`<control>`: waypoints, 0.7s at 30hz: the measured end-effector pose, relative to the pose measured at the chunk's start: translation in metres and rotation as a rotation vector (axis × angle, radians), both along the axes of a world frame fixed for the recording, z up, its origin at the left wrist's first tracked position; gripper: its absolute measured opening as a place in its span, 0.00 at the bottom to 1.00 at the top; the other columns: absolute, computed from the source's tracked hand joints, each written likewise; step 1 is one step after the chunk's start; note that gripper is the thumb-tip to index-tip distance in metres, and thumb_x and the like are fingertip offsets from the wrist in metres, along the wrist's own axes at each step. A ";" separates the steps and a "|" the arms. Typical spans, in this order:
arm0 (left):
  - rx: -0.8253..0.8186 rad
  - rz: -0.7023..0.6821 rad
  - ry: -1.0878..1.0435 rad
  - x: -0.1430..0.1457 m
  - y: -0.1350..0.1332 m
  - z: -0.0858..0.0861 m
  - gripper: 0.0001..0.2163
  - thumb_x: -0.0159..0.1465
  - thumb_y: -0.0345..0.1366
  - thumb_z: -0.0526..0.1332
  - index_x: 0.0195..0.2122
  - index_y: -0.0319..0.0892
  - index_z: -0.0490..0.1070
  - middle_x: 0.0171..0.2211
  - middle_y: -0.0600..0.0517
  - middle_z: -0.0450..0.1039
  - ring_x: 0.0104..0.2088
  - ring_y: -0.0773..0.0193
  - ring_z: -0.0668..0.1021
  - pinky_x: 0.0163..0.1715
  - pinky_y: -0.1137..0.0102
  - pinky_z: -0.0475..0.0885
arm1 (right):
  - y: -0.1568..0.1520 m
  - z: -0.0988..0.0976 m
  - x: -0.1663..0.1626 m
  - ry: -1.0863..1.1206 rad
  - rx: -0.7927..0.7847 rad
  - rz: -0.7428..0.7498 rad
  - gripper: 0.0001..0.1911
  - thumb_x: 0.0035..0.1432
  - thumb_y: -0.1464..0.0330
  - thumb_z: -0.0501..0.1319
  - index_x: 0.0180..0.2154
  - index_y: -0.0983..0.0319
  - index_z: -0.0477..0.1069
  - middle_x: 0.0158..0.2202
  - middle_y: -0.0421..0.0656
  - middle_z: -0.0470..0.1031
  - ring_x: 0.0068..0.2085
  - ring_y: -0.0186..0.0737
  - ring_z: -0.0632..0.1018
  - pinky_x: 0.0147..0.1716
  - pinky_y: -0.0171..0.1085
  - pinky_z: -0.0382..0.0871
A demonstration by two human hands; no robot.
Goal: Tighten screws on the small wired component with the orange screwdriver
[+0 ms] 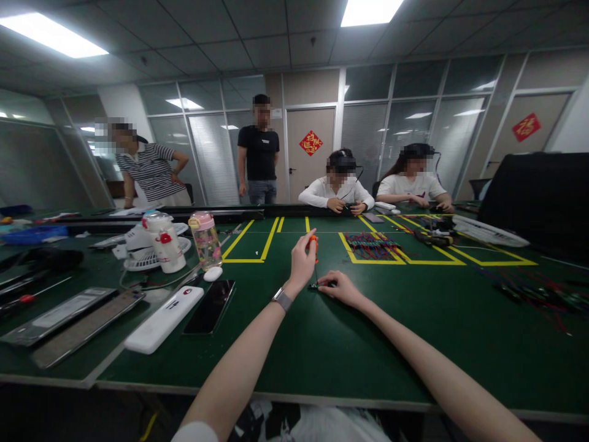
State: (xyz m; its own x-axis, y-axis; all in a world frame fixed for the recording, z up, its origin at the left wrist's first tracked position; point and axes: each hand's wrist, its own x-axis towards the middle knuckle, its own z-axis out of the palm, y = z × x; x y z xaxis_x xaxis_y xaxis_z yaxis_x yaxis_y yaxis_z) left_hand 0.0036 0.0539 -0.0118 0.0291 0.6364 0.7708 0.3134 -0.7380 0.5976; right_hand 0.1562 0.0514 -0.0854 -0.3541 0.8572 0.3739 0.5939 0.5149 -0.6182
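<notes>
My left hand (302, 263) is closed around the orange handle of a screwdriver (315, 250), which stands nearly upright. Its thin shaft runs down to a small dark part (313, 286) on the green table, which looks like a little circuit board. Fingers of my right hand (343, 288) pinch that part from the right, close to the screwdriver's tip. Whether the tip sits in a screw is too small to tell.
Yellow tape (243, 261) marks boxes on the green table (294, 362). Bundled wires (372, 245) lie ahead right, more wired boards (529, 288) farther right. Leftward are a phone (209, 307), a white power bank (164, 319) and bottles (205, 239). Two people (340, 190) sit opposite.
</notes>
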 end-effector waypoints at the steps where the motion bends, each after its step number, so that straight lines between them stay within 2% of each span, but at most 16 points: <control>1: 0.009 0.013 0.002 0.000 0.000 0.000 0.14 0.66 0.35 0.53 0.52 0.44 0.69 0.40 0.49 0.71 0.39 0.64 0.74 0.43 0.69 0.69 | 0.000 0.000 0.000 -0.004 0.001 -0.002 0.12 0.50 0.65 0.63 0.36 0.62 0.80 0.31 0.44 0.77 0.35 0.41 0.74 0.39 0.38 0.65; 4: 0.027 0.066 0.026 0.001 -0.002 0.000 0.12 0.63 0.36 0.58 0.47 0.45 0.72 0.37 0.50 0.70 0.36 0.65 0.73 0.40 0.70 0.69 | 0.001 -0.001 0.000 -0.013 0.001 -0.008 0.11 0.50 0.66 0.63 0.36 0.62 0.79 0.31 0.44 0.77 0.36 0.42 0.74 0.41 0.39 0.65; 10: 0.000 -0.024 0.004 0.001 0.000 0.000 0.15 0.67 0.35 0.51 0.53 0.45 0.68 0.44 0.48 0.71 0.43 0.64 0.74 0.43 0.69 0.69 | 0.003 -0.002 0.001 -0.018 0.011 -0.004 0.12 0.50 0.65 0.64 0.37 0.61 0.80 0.29 0.44 0.76 0.35 0.41 0.74 0.40 0.38 0.65; 16: 0.015 0.051 0.011 0.000 0.000 0.000 0.12 0.63 0.37 0.58 0.47 0.45 0.72 0.39 0.50 0.70 0.38 0.65 0.74 0.41 0.69 0.69 | 0.003 -0.003 0.001 -0.003 0.007 0.000 0.12 0.50 0.65 0.64 0.37 0.61 0.80 0.30 0.43 0.76 0.35 0.41 0.74 0.39 0.38 0.65; 21: -0.020 -0.042 0.006 0.001 0.001 0.000 0.16 0.67 0.34 0.50 0.55 0.46 0.67 0.42 0.48 0.71 0.41 0.64 0.75 0.44 0.69 0.69 | 0.002 -0.002 0.001 -0.033 0.013 -0.016 0.12 0.50 0.65 0.63 0.38 0.60 0.80 0.30 0.44 0.76 0.35 0.42 0.73 0.40 0.39 0.65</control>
State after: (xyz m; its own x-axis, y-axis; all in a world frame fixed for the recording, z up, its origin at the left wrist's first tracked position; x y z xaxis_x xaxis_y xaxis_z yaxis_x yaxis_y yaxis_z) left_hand 0.0042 0.0548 -0.0121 0.0609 0.6495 0.7579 0.2863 -0.7388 0.6101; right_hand 0.1571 0.0537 -0.0875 -0.3523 0.8580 0.3738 0.6224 0.5131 -0.5911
